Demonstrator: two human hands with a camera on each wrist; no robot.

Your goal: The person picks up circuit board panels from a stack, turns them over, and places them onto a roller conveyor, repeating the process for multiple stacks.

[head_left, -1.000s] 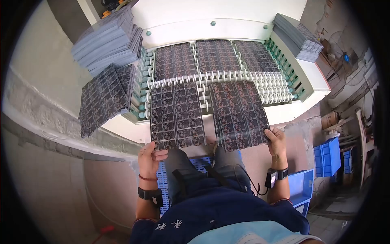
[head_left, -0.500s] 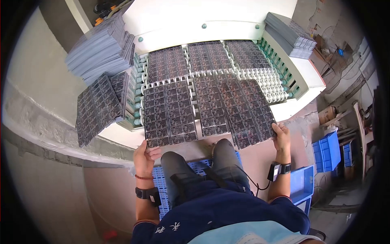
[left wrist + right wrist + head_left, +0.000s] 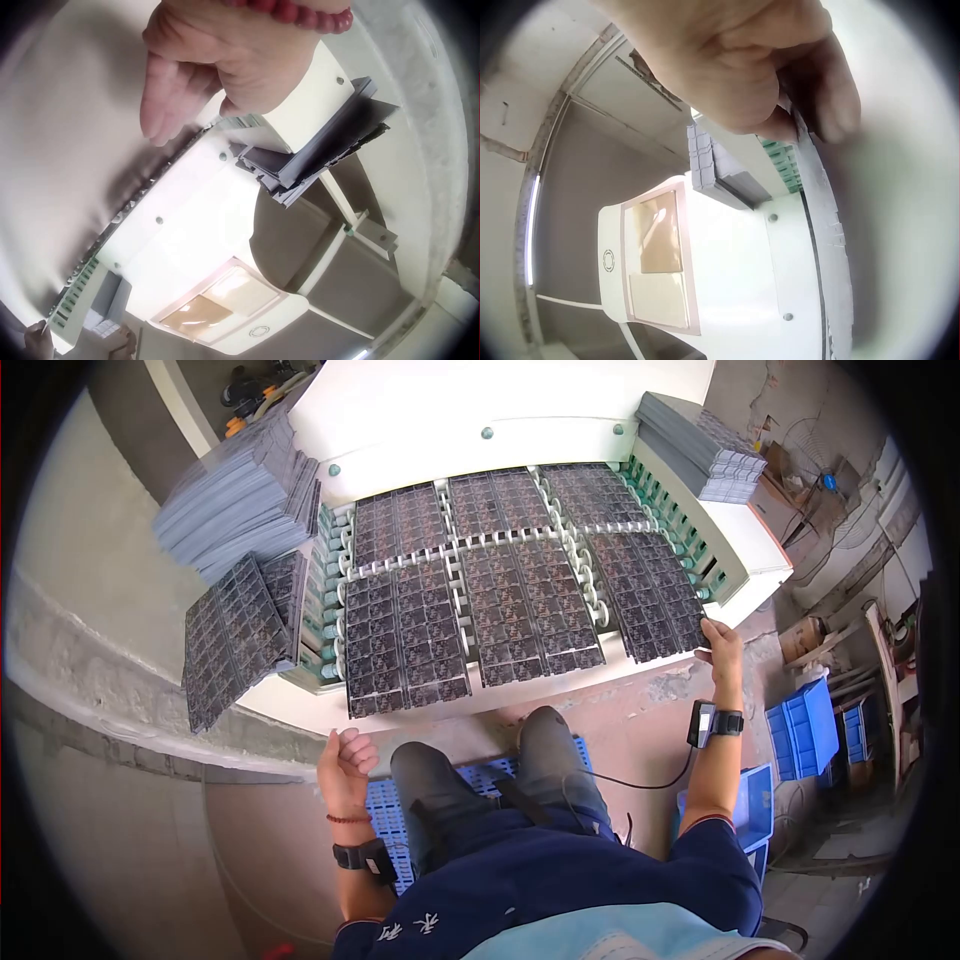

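Observation:
My right hand (image 3: 722,650) pinches the near right corner of a dark circuit board panel (image 3: 648,600), printed with a grid of small units. In the right wrist view, the thumb and fingers (image 3: 838,112) close on this panel's thin edge. The panel reaches onto the rollers at the right of the near row. To its left lie a middle panel (image 3: 535,608) and a left panel (image 3: 405,635), both jutting over the machine's front edge. Below the left panel, my left hand (image 3: 347,768) is empty, with its fingers loosely curled.
Three more panels lie behind on the white roller conveyor (image 3: 598,605). Tall panel stacks stand at the left (image 3: 240,490) and right (image 3: 700,445) of the white machine (image 3: 500,410). Loose panels (image 3: 235,635) lean at the left edge. Blue crates (image 3: 803,730) stand at the right.
The right hand has moved right and forward, sliding its panel off the middle one into the right-hand position on the rollers. The left hand has left the left panel's corner and drawn back.

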